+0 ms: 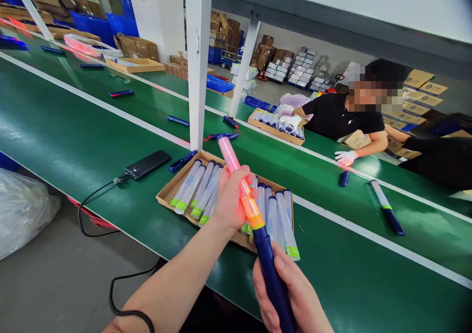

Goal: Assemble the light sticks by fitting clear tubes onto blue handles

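Observation:
A light stick [249, 202] with a clear tube glowing pink and orange and a dark blue handle slants across the middle. My left hand [233, 197] is wrapped round its glowing tube. Lower down, my right hand [289, 291] grips the blue handle. Behind and below my left hand, a shallow cardboard tray [167, 193] holds several clear tubes [197, 188] with dark blue caps and green bands. A dark blue handle [182, 161] lies against the tray's left corner.
A black power bank [147, 165] with a cable lies left of the tray. A white post [199, 62] stands behind it. Across the green belt [324, 200], a person [342, 116] in white gloves touches another tray [276, 134]. Loose handles and a light stick [387, 207] lie there.

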Motion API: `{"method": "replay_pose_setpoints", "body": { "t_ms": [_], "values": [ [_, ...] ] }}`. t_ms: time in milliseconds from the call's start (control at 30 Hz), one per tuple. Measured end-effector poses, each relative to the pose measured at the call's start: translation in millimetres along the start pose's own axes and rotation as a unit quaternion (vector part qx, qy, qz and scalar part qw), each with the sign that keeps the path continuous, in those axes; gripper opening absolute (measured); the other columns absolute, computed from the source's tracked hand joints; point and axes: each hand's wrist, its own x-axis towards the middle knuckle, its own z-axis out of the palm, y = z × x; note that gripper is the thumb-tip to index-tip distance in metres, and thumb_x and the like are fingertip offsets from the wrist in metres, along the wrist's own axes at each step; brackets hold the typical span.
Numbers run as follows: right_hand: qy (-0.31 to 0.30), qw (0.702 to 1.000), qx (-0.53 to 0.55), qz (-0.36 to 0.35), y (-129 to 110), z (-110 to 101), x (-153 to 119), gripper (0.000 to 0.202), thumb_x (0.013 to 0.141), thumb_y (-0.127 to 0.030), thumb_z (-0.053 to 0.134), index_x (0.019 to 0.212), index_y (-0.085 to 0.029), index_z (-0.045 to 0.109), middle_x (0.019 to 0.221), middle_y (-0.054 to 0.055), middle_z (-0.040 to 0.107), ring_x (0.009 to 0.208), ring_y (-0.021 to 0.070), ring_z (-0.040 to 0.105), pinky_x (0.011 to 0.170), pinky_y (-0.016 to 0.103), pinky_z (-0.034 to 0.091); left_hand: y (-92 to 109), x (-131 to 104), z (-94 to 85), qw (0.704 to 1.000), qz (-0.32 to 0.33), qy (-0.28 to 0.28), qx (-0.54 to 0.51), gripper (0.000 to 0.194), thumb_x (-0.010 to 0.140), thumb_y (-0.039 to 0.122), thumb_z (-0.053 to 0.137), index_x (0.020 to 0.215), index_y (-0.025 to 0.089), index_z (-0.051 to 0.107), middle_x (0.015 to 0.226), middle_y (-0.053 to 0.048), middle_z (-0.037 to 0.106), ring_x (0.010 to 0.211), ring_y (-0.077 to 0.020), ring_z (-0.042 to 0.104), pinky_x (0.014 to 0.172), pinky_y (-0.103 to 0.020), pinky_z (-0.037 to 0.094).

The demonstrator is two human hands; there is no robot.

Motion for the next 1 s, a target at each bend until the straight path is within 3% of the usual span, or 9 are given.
{"method": "replay_pose_setpoints", "body": {
  "t_ms": [100,200,300,400,633,1000],
  "values": [
    [-0.076,0.996,0.052,0.018,-2,2,1,0.029,0.108,-0.048,0.06,0.116,-0.021,0.067,0.074,-0.003,0.065,0.036,0.0021,0.033,0.036,0.014,0.041,3,-1,-0.8,0.998,-0.039,-0.023,-0.033,0.034,0.075,0.013,0.078,0.089,0.021,0.048,0.08,0.005,0.048,0.058,-0.0053,0.044,0.038,-0.011,0.033],
    [-0.107,0.991,0.085,0.016,0,5,0,0.032,0.108,-0.049,0.059,0.125,-0.023,0.068,0.07,-0.005,0.061,0.036,0.0016,0.027,0.036,0.012,0.037,5,-3,-1.4,0.993,-0.064,-0.055,-0.082,0.032,0.077,0.013,0.079,0.092,0.021,0.052,0.08,0.005,0.044,0.059,-0.0065,0.045,0.036,-0.01,0.034],
    [-0.104,0.989,0.106,0.021,4,8,-3,0.033,0.109,-0.05,0.058,0.127,-0.024,0.07,0.068,-0.006,0.057,0.036,0.001,0.025,0.037,0.011,0.032,6,-4,-2.0,0.983,-0.1,-0.087,-0.127,0.03,0.089,0.033,0.082,0.096,0.022,0.055,0.078,0.006,0.039,0.057,-0.007,0.042,0.033,-0.01,0.032],
    [-0.107,0.986,0.13,0.018,7,13,-8,0.035,0.109,-0.051,0.059,0.127,-0.024,0.073,0.065,-0.006,0.053,0.037,0.0001,0.024,0.038,0.011,0.026,4,-4,-2.4,0.971,-0.144,-0.108,-0.16,0.038,0.091,0.049,0.082,0.093,0.022,0.055,0.076,0.006,0.038,0.056,-0.0069,0.041,0.031,-0.009,0.029],
    [-0.086,0.987,0.133,0.042,5,19,-17,0.045,0.106,-0.058,0.063,0.132,-0.024,0.074,0.063,-0.006,0.048,0.042,0.0029,0.027,0.044,0.016,0.028,2,-8,0.2,0.952,-0.16,-0.149,-0.212,0.029,0.097,0.038,0.076,0.091,0.02,0.054,0.074,0.006,0.037,0.055,-0.0062,0.04,0.03,-0.007,0.025],
    [-0.098,0.977,0.172,0.077,6,19,-21,0.049,0.102,-0.059,0.07,0.134,-0.022,0.076,0.062,-0.007,0.045,0.044,0.004,0.027,0.048,0.018,0.03,0,-10,-1.2,0.934,-0.169,-0.194,-0.25,0.03,0.111,0.043,0.047,0.094,0.019,0.054,0.074,0.004,0.04,0.055,-0.0073,0.047,0.028,-0.008,0.025]
  ]
}}
